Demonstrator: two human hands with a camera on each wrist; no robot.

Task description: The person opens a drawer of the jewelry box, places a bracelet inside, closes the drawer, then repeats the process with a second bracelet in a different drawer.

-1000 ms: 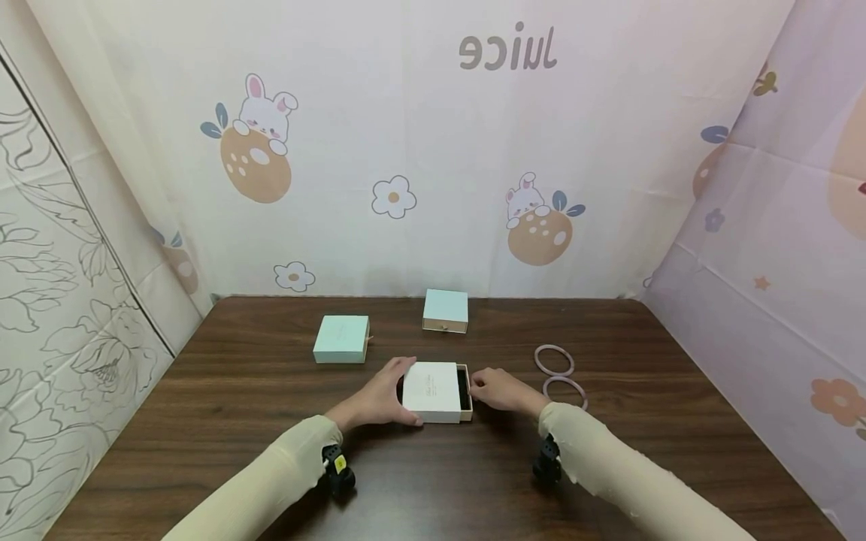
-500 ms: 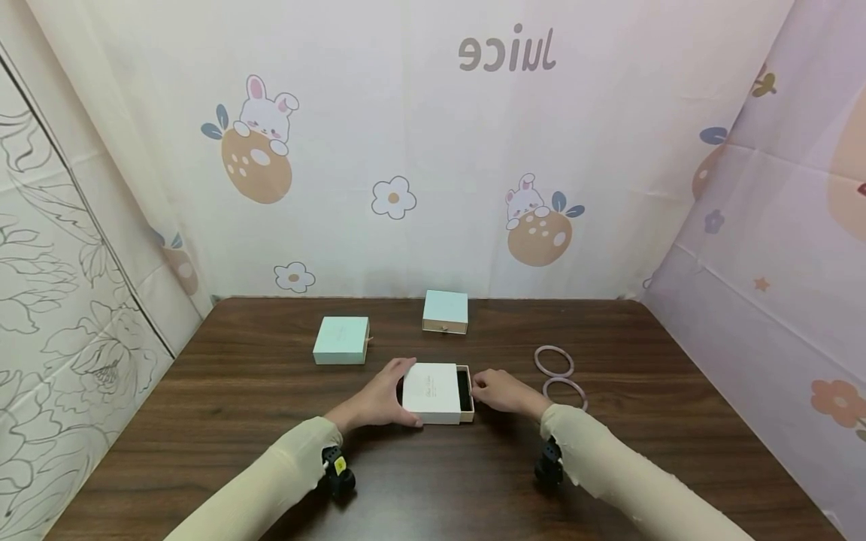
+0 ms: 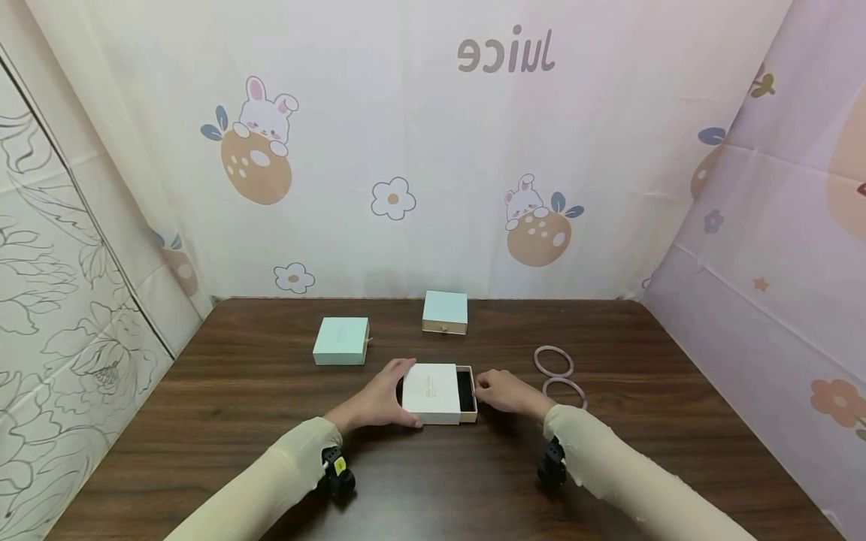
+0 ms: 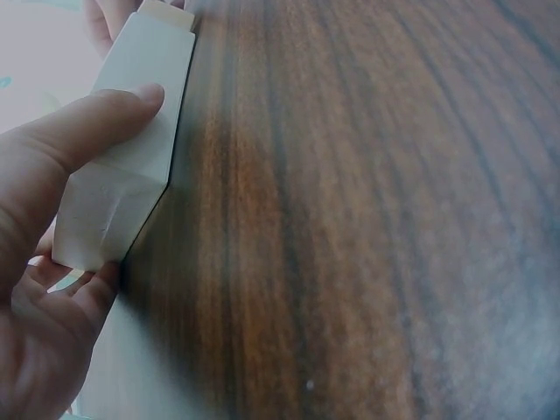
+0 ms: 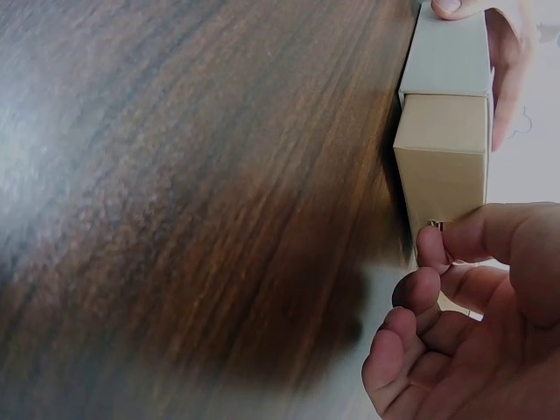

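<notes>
A white drawer box (image 3: 431,393) with faint lettering on its lid lies in the middle of the table. Its beige drawer (image 5: 442,179) sticks out partway on the right, and a black inside (image 3: 464,392) shows. My left hand (image 3: 376,397) holds the sleeve from the left, thumb on the near side, as the left wrist view confirms. At the drawer's front, my right hand (image 3: 504,392) pinches a small pull tab between thumb and forefinger; the tab itself is mostly hidden by the fingertips.
A mint box (image 3: 341,341) stands at the back left, and a light blue box (image 3: 445,311) near the far edge. Two pale purple rings (image 3: 553,361) lie beyond the right hand. A printed curtain (image 3: 406,150) hangs behind the dark wooden table (image 3: 406,481).
The drawer has slid slightly further out to the right along with my right hand, exposing more of the black inside. My left hand and the sleeve stay in place.
</notes>
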